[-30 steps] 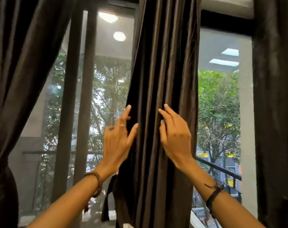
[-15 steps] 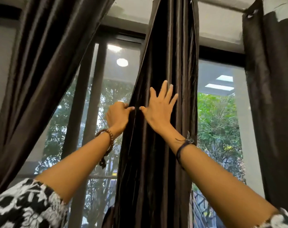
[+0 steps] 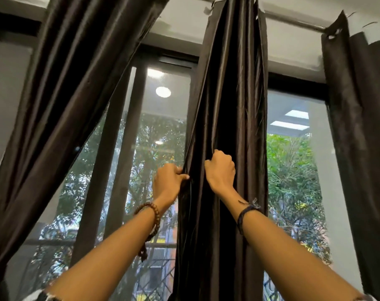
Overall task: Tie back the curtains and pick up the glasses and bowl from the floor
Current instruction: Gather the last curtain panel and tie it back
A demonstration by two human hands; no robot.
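Dark satin middle curtain (image 3: 228, 105) hangs bunched at the window. Left hand (image 3: 167, 181) pinches its left edge; right hand (image 3: 220, 170), fingers clenched, grasps its folds.

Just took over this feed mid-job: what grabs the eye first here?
Dead centre, both hands bunch the middle curtain: the left hand pinches its left edge, the right hand grips folds beside it. A left curtain slants away, another curtain hangs at far right, and green trees fill the window.
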